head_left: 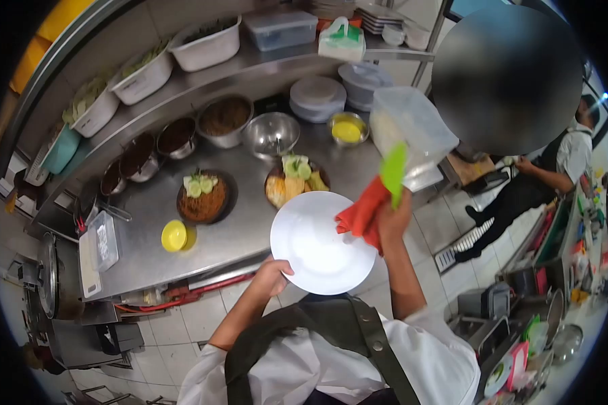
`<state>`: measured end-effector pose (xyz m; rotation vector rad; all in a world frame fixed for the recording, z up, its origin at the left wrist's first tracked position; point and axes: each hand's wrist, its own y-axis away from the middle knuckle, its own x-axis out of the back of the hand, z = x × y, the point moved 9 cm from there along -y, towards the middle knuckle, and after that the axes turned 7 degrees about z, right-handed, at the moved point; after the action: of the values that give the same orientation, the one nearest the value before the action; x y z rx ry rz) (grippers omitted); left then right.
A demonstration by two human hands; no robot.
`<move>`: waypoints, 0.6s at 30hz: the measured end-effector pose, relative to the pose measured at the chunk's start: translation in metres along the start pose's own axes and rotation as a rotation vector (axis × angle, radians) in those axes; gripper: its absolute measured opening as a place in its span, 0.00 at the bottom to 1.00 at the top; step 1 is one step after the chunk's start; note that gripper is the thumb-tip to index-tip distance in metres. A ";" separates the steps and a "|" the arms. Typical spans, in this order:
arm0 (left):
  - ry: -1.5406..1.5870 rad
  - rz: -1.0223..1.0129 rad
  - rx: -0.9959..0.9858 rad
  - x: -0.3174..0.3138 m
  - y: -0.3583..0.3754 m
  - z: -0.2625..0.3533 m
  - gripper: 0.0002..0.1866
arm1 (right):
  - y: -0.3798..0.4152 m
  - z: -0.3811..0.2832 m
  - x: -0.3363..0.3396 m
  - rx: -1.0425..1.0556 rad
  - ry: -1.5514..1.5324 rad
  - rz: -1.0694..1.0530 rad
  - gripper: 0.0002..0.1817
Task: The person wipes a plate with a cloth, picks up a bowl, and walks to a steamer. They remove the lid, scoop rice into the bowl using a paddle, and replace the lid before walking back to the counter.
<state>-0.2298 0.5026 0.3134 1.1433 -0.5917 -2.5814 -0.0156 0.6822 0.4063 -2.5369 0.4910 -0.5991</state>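
1. Yellow bowl (174, 235): small and round, on the steel counter (142, 223), well to the left of the left hand.
2. Noodle plate (206, 196): dark dish of brown noodles topped with cucumber slices, up and to the left of the left hand, on the counter.
3. Metal pots (175, 138): a row along the back of the counter, far beyond the left hand; contents dark or brown.
4. Left hand (271, 275): fingers closed on the near-left rim of the white plate (317, 246), thumb on top, holding it up in front of the body.
5. White plate: round and bare, held level just off the counter edge, between the two hands.
6. Second food plate (294, 181): dark dish with cucumber and yellow pieces, just beyond the white plate's far rim.
7. Steel mixing bowl (271, 133): beyond the second food plate, beside a small bowl of yellow sauce (347, 129).
8. Red cloth (359, 214): bunched against the right edge of the white plate, touching it.
9. Right hand (392, 219): clamped on the red cloth, which hangs to its left; a green item (394, 172) rises from the grip, and what it is cannot be told.
10. Clear plastic tub (412, 128): just above the right hand.
11. Another person (540, 175): well to the right of the right hand, bent over a work surface.
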 end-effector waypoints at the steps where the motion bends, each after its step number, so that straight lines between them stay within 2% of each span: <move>1: 0.070 -0.028 0.022 -0.014 -0.027 0.011 0.34 | -0.018 0.005 0.015 0.039 -0.099 0.038 0.14; 2: 0.022 -0.021 0.015 -0.025 -0.054 0.023 0.35 | -0.035 0.026 0.025 0.093 -0.122 0.083 0.11; 4: -0.062 0.073 -0.093 -0.045 -0.116 0.057 0.35 | -0.064 0.050 0.042 -0.042 -0.076 0.072 0.09; 5: 0.003 0.124 -0.031 -0.065 -0.142 0.071 0.33 | -0.078 0.049 0.049 0.004 -0.081 0.092 0.09; 6: 0.015 0.089 -0.171 -0.076 -0.185 0.089 0.32 | -0.091 0.050 0.055 0.045 -0.084 0.115 0.11; 8: -0.070 0.125 -0.239 -0.107 -0.240 0.123 0.27 | -0.109 0.084 0.048 -0.146 -0.341 0.002 0.11; 9: -0.061 0.157 -0.240 -0.121 -0.254 0.138 0.28 | -0.118 0.098 0.040 -0.241 -0.463 -0.060 0.12; 10: -0.048 0.191 -0.237 -0.132 -0.264 0.148 0.29 | -0.127 0.103 0.036 -0.194 -0.507 -0.001 0.12; 13: 0.038 0.192 -0.283 -0.130 -0.282 0.159 0.30 | -0.162 0.085 0.006 0.051 -0.089 0.013 0.13; 15: 0.068 0.208 -0.375 -0.120 -0.262 0.162 0.31 | -0.176 0.088 -0.057 -0.607 -0.693 -0.114 0.12; 17: 0.098 0.302 -0.343 -0.084 -0.240 0.151 0.34 | -0.193 0.104 -0.124 -0.696 -0.933 -0.138 0.10; 18: 0.116 0.308 -0.366 -0.078 -0.222 0.151 0.33 | -0.205 0.102 -0.149 -0.720 -0.950 -0.135 0.10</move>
<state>-0.3070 0.7690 0.3529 0.9823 -0.2316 -2.2243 -0.0439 0.9536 0.3865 -3.1036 0.1799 0.9059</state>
